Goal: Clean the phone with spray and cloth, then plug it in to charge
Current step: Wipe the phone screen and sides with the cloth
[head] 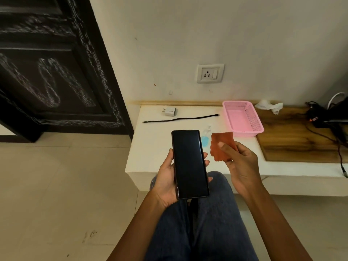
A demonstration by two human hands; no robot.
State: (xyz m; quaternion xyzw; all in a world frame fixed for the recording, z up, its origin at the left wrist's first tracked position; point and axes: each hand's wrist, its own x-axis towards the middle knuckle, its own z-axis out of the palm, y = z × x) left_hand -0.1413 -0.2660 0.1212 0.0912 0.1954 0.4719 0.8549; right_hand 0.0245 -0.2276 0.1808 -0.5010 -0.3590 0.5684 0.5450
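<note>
Wiping looks due: left hand (165,178) cradles the phone (189,163) screen-up; right hand (239,161) pinches the orange cloth (222,146) beside it; next, cloth onto glass.

Pink basket (252,117) on white ledge (150,147), crumpled tissue (268,105) behind, dark carved door (47,63) far left.

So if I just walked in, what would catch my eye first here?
Probably the black phone, held screen-up in the left hand at the centre, with the right hand pinching a rust-orange cloth beside it. Next, the bright pink basket on the white ledge, below the wall socket.
</note>
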